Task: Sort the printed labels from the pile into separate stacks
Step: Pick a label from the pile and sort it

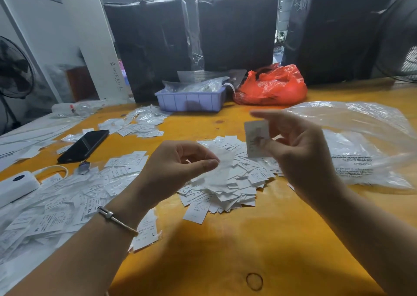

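A pile of small white printed labels (pixel 232 183) lies in the middle of the yellow table (pixel 225 250). Above its left side my left hand (pixel 178 162) pinches a blurred white label (pixel 222 167) between thumb and forefinger. My right hand (pixel 300 153) is raised over the pile's right side and holds a label (pixel 257 137) upright between its fingers. More labels are spread in loose heaps at the left (pixel 56 205) and at the back left (pixel 140 124). A small stack (pixel 145 234) with an L mark sits by my left wrist.
A black phone (pixel 84 145) and a white power bank (pixel 15 186) lie at the left. A lilac tray (pixel 189 101) with bags and a red plastic bag (pixel 273 85) stand at the back. A clear plastic bag (pixel 361 142) covers the right. A rubber band (pixel 254 281) lies near me.
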Available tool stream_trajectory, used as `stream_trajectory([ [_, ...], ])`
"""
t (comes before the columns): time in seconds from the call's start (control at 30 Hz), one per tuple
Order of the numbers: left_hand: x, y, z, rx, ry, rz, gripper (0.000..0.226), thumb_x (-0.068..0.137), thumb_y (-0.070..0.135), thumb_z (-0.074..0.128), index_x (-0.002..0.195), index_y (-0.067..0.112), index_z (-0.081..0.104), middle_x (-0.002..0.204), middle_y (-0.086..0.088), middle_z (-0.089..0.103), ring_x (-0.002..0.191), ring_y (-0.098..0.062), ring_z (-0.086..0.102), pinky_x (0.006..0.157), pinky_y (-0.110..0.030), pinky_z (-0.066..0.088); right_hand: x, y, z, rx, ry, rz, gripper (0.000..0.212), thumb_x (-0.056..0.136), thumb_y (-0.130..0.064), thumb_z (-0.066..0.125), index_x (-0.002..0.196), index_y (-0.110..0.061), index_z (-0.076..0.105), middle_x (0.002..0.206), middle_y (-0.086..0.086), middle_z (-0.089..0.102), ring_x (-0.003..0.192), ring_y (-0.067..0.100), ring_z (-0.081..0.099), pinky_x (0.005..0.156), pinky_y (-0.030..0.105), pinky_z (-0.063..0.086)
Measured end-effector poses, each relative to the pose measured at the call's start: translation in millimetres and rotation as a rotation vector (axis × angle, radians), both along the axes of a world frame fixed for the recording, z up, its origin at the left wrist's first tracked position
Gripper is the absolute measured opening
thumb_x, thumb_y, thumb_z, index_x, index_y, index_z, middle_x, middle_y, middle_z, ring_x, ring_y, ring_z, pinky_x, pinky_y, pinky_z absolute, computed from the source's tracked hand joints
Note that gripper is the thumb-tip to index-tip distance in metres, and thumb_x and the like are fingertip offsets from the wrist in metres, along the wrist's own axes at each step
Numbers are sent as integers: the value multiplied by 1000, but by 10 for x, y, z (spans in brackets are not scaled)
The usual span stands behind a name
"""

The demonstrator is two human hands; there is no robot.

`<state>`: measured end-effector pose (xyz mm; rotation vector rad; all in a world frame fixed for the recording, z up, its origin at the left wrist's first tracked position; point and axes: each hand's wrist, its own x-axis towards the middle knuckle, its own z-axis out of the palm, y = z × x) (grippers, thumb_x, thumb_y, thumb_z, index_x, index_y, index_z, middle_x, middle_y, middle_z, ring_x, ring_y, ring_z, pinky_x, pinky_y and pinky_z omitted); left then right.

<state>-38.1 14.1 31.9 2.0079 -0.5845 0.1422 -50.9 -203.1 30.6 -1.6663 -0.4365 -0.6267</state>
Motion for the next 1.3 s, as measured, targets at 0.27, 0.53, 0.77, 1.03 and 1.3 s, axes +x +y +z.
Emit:
stream_trajectory([
  [0.27, -25, -27, -8, 59, -137, -33, 22, 71, 35, 73, 85, 18, 76, 84, 1, 75, 81, -20, 70, 75, -42, 58, -125, 8, 96, -19, -167, -4, 58, 76, 8, 72, 127, -11, 53, 93, 5, 65, 86, 13, 70, 65, 27, 60],
  [0.53, -24, -28, 4, 59, -191, -36, 26, 68, 41, 73, 84, 20, 75, 82, 4, 74, 80, -19, 69, 74, -41, 58, -156, 45, 79, -144, -227, -2, 57, 73, 10, 74, 121, -15, 56, 92, 5, 65, 85, 12, 68, 65, 18, 57],
  [0.77, -27, -15, 16, 52, -232, -11, 28, 69, 41, 72, 86, 19, 75, 82, 4, 74, 80, -17, 69, 74, -39, 58, -157, 37, 71, -165, -241, -52, 56, 72, 6, 73, 117, -24, 58, 91, 1, 66, 81, 16, 68, 61, 34, 59],
  [1.03, -33, -17, 28, 56, -240, 0, 28, 69, 41, 72, 86, 20, 75, 82, 5, 74, 80, -17, 69, 73, -39, 59, -147, 35, 52, -249, -288, -150, 49, 74, -7, 72, 117, -26, 58, 92, -6, 66, 87, 9, 65, 65, 23, 59],
  [1.3, -37, -14, 27, 59, -249, -4, 25, 70, 41, 72, 86, 22, 74, 82, 7, 74, 80, -16, 69, 72, -38, 59, -135, 41, 35, -269, -289, -165, 47, 74, -10, 72, 117, -25, 59, 92, -7, 65, 79, 10, 69, 64, 22, 59],
])
